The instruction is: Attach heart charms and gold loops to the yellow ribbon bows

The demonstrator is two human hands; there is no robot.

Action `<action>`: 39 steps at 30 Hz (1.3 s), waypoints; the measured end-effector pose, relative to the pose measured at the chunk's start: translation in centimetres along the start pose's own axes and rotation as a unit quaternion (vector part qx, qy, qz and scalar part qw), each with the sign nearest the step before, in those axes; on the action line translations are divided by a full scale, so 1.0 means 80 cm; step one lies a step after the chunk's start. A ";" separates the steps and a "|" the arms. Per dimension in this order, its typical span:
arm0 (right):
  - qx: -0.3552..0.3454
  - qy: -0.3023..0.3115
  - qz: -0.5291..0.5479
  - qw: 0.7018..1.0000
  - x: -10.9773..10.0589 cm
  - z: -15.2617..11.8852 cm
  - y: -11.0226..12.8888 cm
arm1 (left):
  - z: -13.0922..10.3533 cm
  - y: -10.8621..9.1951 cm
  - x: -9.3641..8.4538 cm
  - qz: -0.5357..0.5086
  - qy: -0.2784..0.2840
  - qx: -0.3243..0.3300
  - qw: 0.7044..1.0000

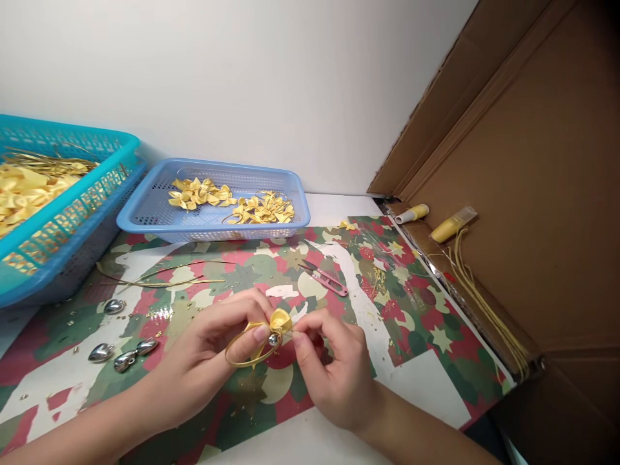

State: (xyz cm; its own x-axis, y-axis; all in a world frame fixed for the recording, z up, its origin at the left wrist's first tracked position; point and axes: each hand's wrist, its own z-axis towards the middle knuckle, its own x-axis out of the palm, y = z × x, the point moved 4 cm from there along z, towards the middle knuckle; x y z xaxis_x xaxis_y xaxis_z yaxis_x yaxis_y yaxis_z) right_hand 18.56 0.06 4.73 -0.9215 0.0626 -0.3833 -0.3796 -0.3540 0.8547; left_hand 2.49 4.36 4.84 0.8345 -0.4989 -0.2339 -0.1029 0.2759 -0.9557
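Note:
My left hand (pixel 220 339) is closed on a yellow satin ribbon bow (pixel 281 321), pinching it between thumb and fingers. A loop of gold cord (pixel 236 365) hangs from the bow around the left thumb. Just under the ribbon shows a shiny silver charm (pixel 274 339), partly hidden. My right hand (pixel 334 361) pinches close beside the bow on its right; what lies between its fingertips is too thin to name. Behind the hands lie pink-handled thread snips (pixel 325 279). Silver heart charms (pixel 101 352) rest left of my left hand.
A blue basket (pixel 213 227) with yellow bows stands at the back. At left, a teal basket (pixel 72 216) holds more ribbon and cords. Loose gold cords (pixel 165 282) lie on the patterned table cover. Cords (pixel 477 303) hang along the cardboard wall (pixel 533 213) at right.

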 end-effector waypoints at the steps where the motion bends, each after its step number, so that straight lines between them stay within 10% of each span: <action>1: -0.004 -0.001 -0.001 1.000 0.000 0.000 0.000 | 0.000 0.000 0.000 0.004 0.001 0.003 1.000; 39: -0.066 -0.012 -0.024 0.997 -0.004 0.004 0.007 | -0.001 -0.011 -0.003 0.107 0.016 0.067 0.992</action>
State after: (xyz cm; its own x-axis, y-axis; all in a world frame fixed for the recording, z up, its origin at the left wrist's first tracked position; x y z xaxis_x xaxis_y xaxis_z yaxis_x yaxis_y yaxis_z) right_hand 18.64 0.11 5.43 -0.9051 0.1044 -0.4123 -0.4103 -0.4690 0.7821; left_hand 2.36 4.15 5.72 0.7833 -0.4428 -0.4363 -0.2009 0.4838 -0.8518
